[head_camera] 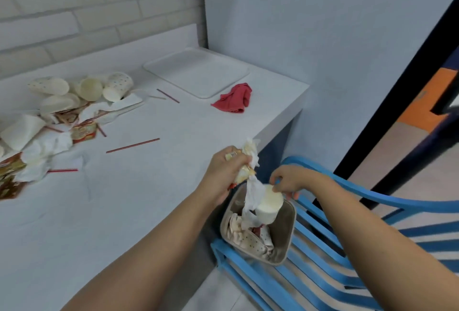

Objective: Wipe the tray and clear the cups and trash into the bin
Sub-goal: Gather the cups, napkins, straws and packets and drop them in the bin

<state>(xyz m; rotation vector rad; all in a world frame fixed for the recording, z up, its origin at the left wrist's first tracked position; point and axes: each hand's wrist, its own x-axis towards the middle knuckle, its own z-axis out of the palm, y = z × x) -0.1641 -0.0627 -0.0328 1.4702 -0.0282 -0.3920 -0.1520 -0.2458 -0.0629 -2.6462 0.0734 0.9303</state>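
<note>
- Left hand [227, 172]: fist closed round a wad of tissue and wrappers [248, 159], held over the counter's [149, 186] front edge; a tissue tail hangs down into the bin [286, 231].
- Right hand [289, 180]: fingertips pinch the rim of a white cup [269, 207], tilted above the bin's mouth and touching the hanging tissue.
- Bin: beige, on the slatted seat of a blue chair [323, 268], just beside the counter edge; dotted cups and paper lie inside.
- Tray [196, 72]: white, flat in the counter's far corner against the wall, well apart from both hands; red cloth [234, 98] crumpled at its near corner.
- Open counter lies between the hands and the tray; one straw [133, 145] lies on it.
- Pile of cups [116, 87], napkins and wrappers at far left, cut off by the frame edge; print on the wrappers is blurred.
</note>
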